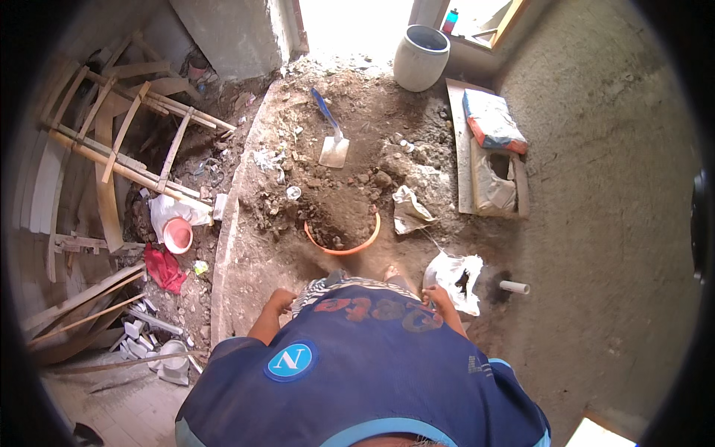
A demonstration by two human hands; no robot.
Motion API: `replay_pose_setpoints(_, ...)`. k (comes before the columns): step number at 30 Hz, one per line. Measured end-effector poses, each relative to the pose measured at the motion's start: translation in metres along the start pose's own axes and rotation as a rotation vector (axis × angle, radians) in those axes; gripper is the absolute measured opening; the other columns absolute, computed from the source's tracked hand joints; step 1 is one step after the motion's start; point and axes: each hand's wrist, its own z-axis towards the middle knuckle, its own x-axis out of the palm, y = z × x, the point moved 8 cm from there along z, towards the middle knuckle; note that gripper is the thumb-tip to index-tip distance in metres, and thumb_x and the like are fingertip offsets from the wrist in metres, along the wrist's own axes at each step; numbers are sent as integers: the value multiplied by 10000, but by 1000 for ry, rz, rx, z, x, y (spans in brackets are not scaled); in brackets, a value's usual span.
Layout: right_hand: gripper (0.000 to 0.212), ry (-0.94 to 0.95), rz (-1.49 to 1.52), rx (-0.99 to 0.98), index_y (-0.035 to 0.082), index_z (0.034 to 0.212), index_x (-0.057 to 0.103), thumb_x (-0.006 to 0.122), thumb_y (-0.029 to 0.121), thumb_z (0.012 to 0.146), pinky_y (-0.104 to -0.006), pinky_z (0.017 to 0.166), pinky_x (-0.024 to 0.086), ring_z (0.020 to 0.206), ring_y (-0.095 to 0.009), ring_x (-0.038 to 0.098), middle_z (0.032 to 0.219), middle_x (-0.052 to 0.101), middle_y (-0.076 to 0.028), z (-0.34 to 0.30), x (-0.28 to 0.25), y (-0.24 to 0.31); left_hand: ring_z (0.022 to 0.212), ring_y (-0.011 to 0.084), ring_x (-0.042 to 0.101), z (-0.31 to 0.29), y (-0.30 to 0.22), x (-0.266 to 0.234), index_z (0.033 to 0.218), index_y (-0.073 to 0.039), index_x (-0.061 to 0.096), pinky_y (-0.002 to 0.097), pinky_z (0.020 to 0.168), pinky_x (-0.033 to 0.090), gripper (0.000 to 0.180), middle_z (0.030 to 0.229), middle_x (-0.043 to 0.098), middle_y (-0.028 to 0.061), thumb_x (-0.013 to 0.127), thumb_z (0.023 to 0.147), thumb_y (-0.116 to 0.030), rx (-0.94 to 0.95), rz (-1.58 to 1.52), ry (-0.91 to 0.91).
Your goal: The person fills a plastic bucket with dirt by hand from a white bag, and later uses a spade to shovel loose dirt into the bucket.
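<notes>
My left hand point(282, 300) is closed at the left side of my striped shorts point(307, 292) and seems to grip the cloth. On the other side my right hand point(438, 298) is also closed, its fingers at the edge of the shorts by my hip. Ahead of my feet, a basket with an orange rim point(344, 252) holds dark soil and rubble. Farther off, a shovel point(334, 151) with a blue handle lies flat on the dirt. To the right of the basket lies a crumpled pale sack point(410, 211). A torn white bag point(460, 281) sits just beyond my right hand.
Wooden ladder-like frames point(134, 156) and planks lean at the left, near a pink bucket point(178, 235) and a red cloth point(164, 270). A grey barrel point(421, 59) stands by the doorway. Bags point(494, 123) rest on a board at right. A white pipe point(515, 287) sticks out nearby.
</notes>
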Motion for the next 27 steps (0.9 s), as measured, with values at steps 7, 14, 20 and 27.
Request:
replay_pose_setpoints(7,320,106,-215,-76,37,1088,617,636,35,769,-424,477,496,630,-306,630,825,647,-196,-79,60,-39,732,271,661,-32,12,-40,1031,-9,653,414,578,486,333,884,665,138,656,808,-257,-4,-104,-117)
replay_pose_setpoints(14,272,108,-384,-109,27,1043,621,619,20,771,-414,456,494,586,-290,620,774,634,-182,-127,51,-29,649,259,661,-23,-5,-32,900,6,693,374,491,491,307,783,669,143,667,788,-279,43,50,-84)
replay_pose_setpoints(20,231,119,-442,-152,19,1004,624,605,6,773,-405,439,493,548,-275,611,730,622,-170,-134,62,6,818,310,685,29,3,-12,820,47,683,401,685,511,404,862,660,251,627,738,-345,345,331,-107)
replay_pose_setpoints(27,252,107,-224,-17,5,1009,640,626,171,821,-378,480,521,574,-254,629,723,631,-157,-79,39,-15,847,355,667,8,-42,3,803,12,702,404,754,501,401,858,657,256,666,697,-373,408,161,-109)
